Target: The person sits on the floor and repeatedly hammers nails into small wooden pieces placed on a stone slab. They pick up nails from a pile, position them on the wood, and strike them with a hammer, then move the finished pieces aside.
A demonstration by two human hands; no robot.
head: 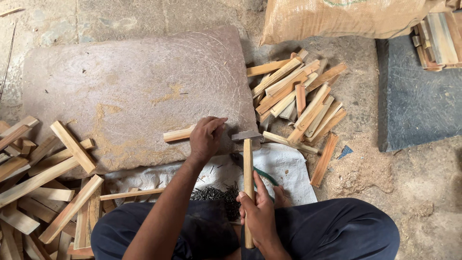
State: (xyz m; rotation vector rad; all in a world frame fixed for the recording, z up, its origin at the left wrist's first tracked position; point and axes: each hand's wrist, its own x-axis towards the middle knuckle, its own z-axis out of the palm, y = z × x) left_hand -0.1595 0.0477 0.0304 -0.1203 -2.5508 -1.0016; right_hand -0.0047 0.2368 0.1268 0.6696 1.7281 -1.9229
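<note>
Wood strip (pixel 179 134) lies at the stone slab's (pixel 125 86) near edge, pinned under the left hand (pixel 206 137), fingers pinched as if steadying a nail, which is too small to confirm. Right hand (pixel 259 212) is wrapped around the hammer (pixel 248 159), head poised just beside the strip. Judging by that, nailing is mid-step. Nail pile (pixel 216 195) sits on white sacking at the knees. Uncut-looking sticks (pixel 298 96) are stacked right, joined pieces (pixel 53 178) left; nothing blocks the strike.
</note>
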